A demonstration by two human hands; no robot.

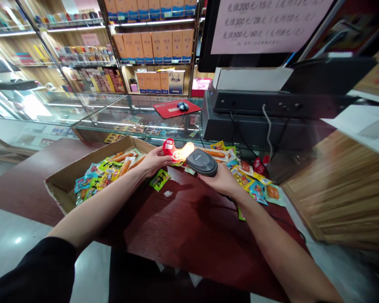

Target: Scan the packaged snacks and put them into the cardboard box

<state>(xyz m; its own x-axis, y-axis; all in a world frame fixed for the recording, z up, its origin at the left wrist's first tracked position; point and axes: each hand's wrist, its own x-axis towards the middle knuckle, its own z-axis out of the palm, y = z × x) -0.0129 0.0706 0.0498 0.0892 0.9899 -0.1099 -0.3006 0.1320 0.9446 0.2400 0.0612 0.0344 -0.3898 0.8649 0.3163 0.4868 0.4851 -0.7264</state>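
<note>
My left hand (156, 162) is closed on a small red snack packet (169, 148) with a white label, held up over the table. Bright light from a dark handheld barcode scanner (202, 162) falls on the packet's right part. My right hand (219, 179) wraps round the scanner's handle, its head pointing left at the packet. Below my left hand a green snack packet (160, 179) lies on the dark red table (164, 223). Left of it, an open cardboard box (61, 179) holds packaged sausages and colourful snack packets. More snack packets (257, 189) are strewn beyond and right of my right hand.
A glass display counter (113, 110) stands behind the table, with a red mouse pad (164, 110) and a mouse (182, 106) on it. Black equipment (240, 126) with cables and a paper sign (268, 25) is at right. Shelves of boxes (153, 46) line the back.
</note>
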